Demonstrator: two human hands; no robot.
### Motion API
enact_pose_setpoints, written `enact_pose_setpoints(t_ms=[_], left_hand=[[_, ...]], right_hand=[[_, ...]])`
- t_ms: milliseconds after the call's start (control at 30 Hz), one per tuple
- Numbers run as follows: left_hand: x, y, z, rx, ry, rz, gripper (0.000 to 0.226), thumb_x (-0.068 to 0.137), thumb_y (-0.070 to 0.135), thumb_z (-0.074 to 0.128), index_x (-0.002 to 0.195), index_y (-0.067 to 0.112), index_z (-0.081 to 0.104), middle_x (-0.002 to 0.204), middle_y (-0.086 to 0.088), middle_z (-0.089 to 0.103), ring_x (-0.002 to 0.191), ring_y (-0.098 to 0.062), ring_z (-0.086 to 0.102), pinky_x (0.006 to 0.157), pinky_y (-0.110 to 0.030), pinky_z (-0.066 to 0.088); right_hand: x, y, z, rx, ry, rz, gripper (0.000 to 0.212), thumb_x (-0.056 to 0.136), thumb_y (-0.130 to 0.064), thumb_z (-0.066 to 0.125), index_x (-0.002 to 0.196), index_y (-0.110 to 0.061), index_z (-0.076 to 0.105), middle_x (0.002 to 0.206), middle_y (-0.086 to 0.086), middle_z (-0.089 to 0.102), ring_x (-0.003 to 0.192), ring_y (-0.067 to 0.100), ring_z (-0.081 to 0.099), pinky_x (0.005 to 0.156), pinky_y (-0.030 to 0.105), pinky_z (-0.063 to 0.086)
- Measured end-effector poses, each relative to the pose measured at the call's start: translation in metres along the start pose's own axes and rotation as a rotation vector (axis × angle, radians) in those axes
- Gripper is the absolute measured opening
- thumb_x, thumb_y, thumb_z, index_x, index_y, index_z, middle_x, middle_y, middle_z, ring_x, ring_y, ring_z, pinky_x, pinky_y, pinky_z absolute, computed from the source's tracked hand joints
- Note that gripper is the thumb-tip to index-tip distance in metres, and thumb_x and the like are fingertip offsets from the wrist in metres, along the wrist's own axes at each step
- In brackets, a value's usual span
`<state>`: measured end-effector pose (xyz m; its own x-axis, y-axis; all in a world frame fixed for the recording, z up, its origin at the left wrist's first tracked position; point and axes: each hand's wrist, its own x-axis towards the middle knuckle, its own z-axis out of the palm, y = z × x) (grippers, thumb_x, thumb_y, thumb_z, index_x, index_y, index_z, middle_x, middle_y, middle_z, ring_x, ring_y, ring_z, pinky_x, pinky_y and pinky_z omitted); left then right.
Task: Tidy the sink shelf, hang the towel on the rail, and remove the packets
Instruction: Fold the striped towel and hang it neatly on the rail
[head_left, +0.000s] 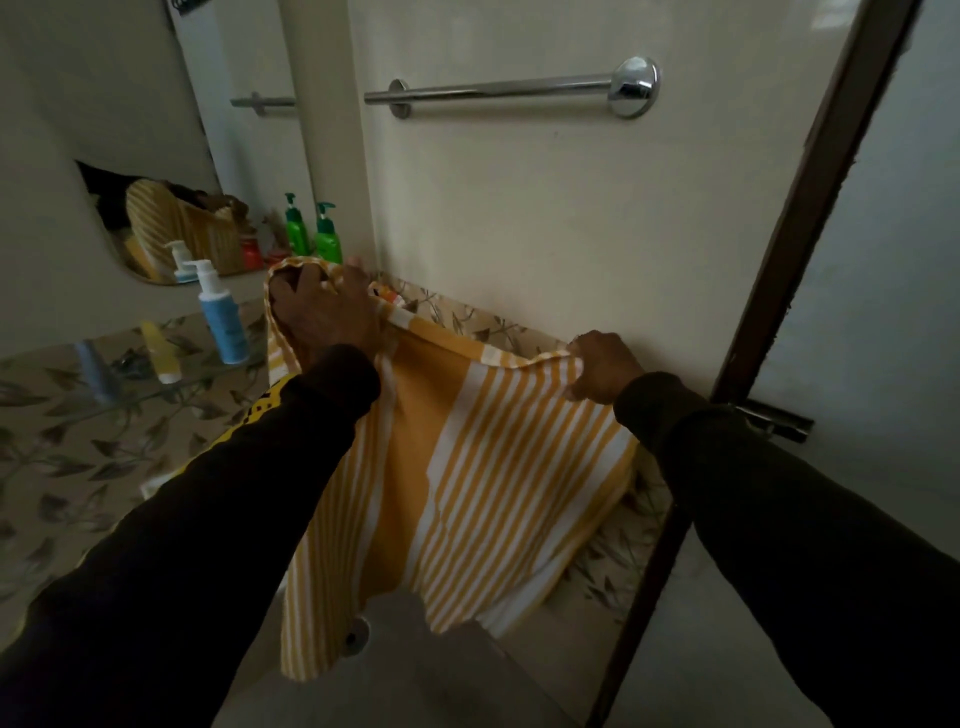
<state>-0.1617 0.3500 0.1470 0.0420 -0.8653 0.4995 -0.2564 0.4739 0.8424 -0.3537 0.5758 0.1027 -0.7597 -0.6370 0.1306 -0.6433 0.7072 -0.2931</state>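
A yellow-and-white striped towel (483, 467) hangs spread between my two hands over the sink area. My left hand (324, 312) grips its upper left corner, and my right hand (605, 366) pinches the upper right edge. The chrome towel rail (498, 91) is bare on the wall above, well clear of the towel's top edge. Behind my left hand a small orange packet (387, 296) peeks out on the glass shelf; the towel hides most of it.
A blue-and-white pump bottle (221, 317), a yellow tube (161, 353) and a blue tube (96, 371) sit on the glass shelf (182, 384) at left. A green pump bottle (327, 236) stands by the mirror (218, 156). A dark door frame (810, 208) runs down the right.
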Motion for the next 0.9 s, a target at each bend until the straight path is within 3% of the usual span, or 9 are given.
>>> enact_pose_setpoints(t_ms=[167, 267, 400, 500, 567, 667, 767, 833, 900], left_hand=[[0.0, -0.004, -0.008, 0.066, 0.068, 0.043, 0.055, 0.08, 0.061, 0.058, 0.105, 0.012, 0.065, 0.133, -0.016, 0.047, 0.125, -0.035, 0.044, 0.107, -0.045, 0.035], [0.005, -0.008, -0.008, 0.168, 0.079, 0.064, 0.055, 0.078, 0.067, 0.054, 0.101, 0.019, 0.068, 0.136, -0.013, 0.043, 0.125, -0.034, 0.043, 0.105, -0.045, 0.033], [0.016, -0.01, -0.004, 0.13, 0.079, -0.102, 0.053, 0.077, 0.068, 0.054, 0.098, 0.021, 0.069, 0.139, -0.01, 0.039, 0.126, -0.034, 0.039, 0.105, -0.041, 0.031], [0.012, -0.014, -0.004, 0.108, 0.029, -0.189, 0.051, 0.082, 0.064, 0.053, 0.108, 0.024, 0.068, 0.139, -0.012, 0.037, 0.128, -0.035, 0.038, 0.105, -0.042, 0.031], [0.007, -0.015, 0.0, 0.102, -0.025, -0.235, 0.046, 0.086, 0.058, 0.053, 0.113, 0.024, 0.067, 0.142, -0.013, 0.038, 0.13, -0.035, 0.039, 0.107, -0.04, 0.03], [0.0, -0.014, 0.006, -0.016, -0.202, -0.247, 0.038, 0.096, 0.035, 0.049, 0.116, 0.009, 0.068, 0.133, -0.02, 0.056, 0.125, -0.034, 0.049, 0.104, -0.034, 0.034], [-0.013, -0.005, 0.009, -0.246, -0.468, -0.362, 0.027, 0.096, 0.013, 0.049, 0.108, -0.004, 0.067, 0.103, -0.02, 0.064, 0.102, -0.028, 0.062, 0.081, -0.033, 0.044], [-0.021, 0.001, 0.014, -0.369, -0.608, -0.536, 0.012, 0.093, 0.006, 0.051, 0.091, 0.004, 0.064, 0.089, -0.014, 0.062, 0.082, -0.026, 0.064, 0.068, -0.031, 0.05], [-0.035, 0.011, 0.018, -0.449, -0.686, -0.589, 0.021, 0.096, 0.006, 0.049, 0.076, 0.013, 0.051, 0.072, -0.006, 0.051, 0.057, -0.017, 0.052, 0.047, -0.025, 0.044]], right_hand=[[-0.003, 0.002, 0.003, -0.078, 0.262, 0.109, 0.031, 0.096, -0.032, 0.06, 0.12, -0.012, 0.063, 0.127, 0.014, 0.061, 0.12, 0.035, 0.056, 0.098, 0.042, 0.044], [-0.002, -0.004, -0.005, -0.108, 0.414, 0.304, 0.027, 0.096, -0.04, 0.057, 0.111, -0.019, 0.066, 0.117, 0.01, 0.067, 0.114, 0.036, 0.06, 0.1, 0.045, 0.036], [0.001, 0.001, -0.013, 0.092, 0.515, 0.413, 0.035, 0.091, -0.043, 0.064, 0.113, -0.016, 0.069, 0.121, 0.013, 0.067, 0.118, 0.038, 0.058, 0.107, 0.051, 0.033], [0.001, 0.004, -0.019, 0.402, 0.402, 0.397, 0.053, 0.088, -0.049, 0.069, 0.119, -0.005, 0.067, 0.125, 0.02, 0.066, 0.115, 0.039, 0.062, 0.095, 0.041, 0.049], [0.0, -0.003, -0.023, 0.564, 0.317, 0.402, 0.066, 0.087, -0.05, 0.07, 0.127, 0.001, 0.061, 0.131, 0.024, 0.061, 0.12, 0.039, 0.059, 0.096, 0.038, 0.049], [0.0, -0.021, -0.028, 0.918, 0.179, 0.365, 0.053, 0.095, -0.039, 0.06, 0.132, 0.0, 0.057, 0.134, 0.023, 0.059, 0.123, 0.039, 0.055, 0.102, 0.036, 0.044], [-0.006, -0.049, -0.037, 1.182, -0.061, 0.343, 0.042, 0.093, -0.031, 0.063, 0.128, -0.009, 0.063, 0.131, 0.017, 0.063, 0.117, 0.033, 0.062, 0.102, 0.037, 0.049], [-0.005, -0.064, -0.039, 1.139, -0.105, 0.24, 0.041, 0.088, -0.024, 0.069, 0.124, -0.003, 0.066, 0.125, 0.018, 0.067, 0.1, 0.029, 0.068, 0.09, 0.038, 0.057], [-0.004, -0.077, -0.042, 1.223, -0.124, 0.244, 0.038, 0.088, -0.022, 0.072, 0.119, 0.0, 0.067, 0.117, 0.022, 0.069, 0.089, 0.03, 0.067, 0.084, 0.039, 0.059]])
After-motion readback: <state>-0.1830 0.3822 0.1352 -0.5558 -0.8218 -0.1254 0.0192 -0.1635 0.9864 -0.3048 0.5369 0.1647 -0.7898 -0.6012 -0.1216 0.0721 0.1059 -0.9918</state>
